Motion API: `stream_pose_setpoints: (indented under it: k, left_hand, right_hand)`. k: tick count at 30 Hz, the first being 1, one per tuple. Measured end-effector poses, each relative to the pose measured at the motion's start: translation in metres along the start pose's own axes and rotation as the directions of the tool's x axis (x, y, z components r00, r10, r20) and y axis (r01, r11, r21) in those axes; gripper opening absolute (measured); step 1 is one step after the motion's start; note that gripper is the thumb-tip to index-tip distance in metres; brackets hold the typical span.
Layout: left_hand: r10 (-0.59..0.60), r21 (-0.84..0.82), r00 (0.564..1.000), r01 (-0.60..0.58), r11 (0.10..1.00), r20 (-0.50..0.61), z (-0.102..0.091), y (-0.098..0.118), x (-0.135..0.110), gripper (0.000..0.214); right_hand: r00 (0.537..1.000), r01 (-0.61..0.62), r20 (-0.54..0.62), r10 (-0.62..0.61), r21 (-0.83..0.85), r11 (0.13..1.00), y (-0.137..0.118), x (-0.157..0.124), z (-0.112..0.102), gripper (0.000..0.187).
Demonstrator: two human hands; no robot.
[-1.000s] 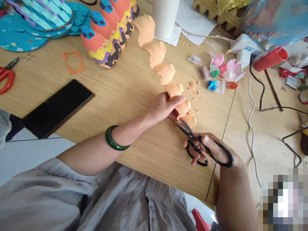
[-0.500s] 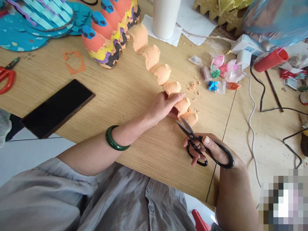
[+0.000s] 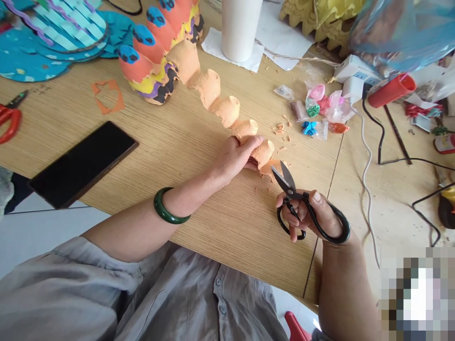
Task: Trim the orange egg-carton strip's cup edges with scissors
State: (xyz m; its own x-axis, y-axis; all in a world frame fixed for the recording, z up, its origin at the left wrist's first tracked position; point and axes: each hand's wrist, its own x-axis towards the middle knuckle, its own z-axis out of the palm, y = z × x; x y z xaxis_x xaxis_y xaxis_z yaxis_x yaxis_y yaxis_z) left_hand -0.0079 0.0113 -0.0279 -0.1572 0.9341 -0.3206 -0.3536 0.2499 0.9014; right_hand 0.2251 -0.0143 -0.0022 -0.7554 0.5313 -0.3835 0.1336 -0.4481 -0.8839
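My left hand (image 3: 236,158) is closed round the near part of an orange strip of egg carton (image 3: 227,109), whose row of bumps runs away from me across the table. The thumb lies on top; the other fingers are mostly hidden beneath. In my right hand (image 3: 316,215) is a pair of black-handled scissors (image 3: 290,192), with thumb and fingers through the loops. Their blades are parted and point up-left, by the near end of the strip; I cannot tell whether they touch it. Small orange scraps (image 3: 280,129) lie to the right of the strip.
A painted egg-carton piece (image 3: 152,71) stands at the strip's far end. A phone (image 3: 83,163), an orange paper cut-out (image 3: 107,96) and red-handled scissors (image 3: 10,118) lie left. A white cylinder (image 3: 241,31), small coloured packets (image 3: 323,109) and a power strip (image 3: 355,71) with cables are beyond.
The strip's far end has swung left and toward me, against the painted piece. The scissors have shifted slightly up, their blades a little wider apart. My left hand keeps its hold.
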Motion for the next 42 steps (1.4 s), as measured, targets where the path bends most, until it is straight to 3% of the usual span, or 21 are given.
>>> stream_pose_setpoints:
  k: [13,21,27,42]
  left_hand:
    - [0.005,-0.06,0.999,-0.008,0.998,-0.051,0.001,0.005,-0.002,0.015]
    - [0.019,-0.147,0.994,-0.035,0.989,-0.106,-0.002,0.002,0.004,0.021]
    - [0.037,-0.196,0.994,-0.056,0.979,-0.104,-0.003,0.003,0.006,0.019]
    - [0.023,-0.231,0.987,-0.06,0.971,-0.156,-0.001,0.006,0.006,0.019]
  right_hand:
    - [0.998,-0.019,-0.051,0.022,0.041,0.999,-0.009,0.004,0.006,0.071]
    - [0.996,-0.077,0.043,0.076,0.025,0.997,-0.009,-0.004,-0.006,0.075]
    - [0.995,-0.097,-0.02,0.097,-0.013,0.995,-0.006,-0.007,-0.007,0.067]
    - [0.985,-0.167,-0.043,0.168,0.017,0.986,-0.004,-0.005,-0.004,0.071]
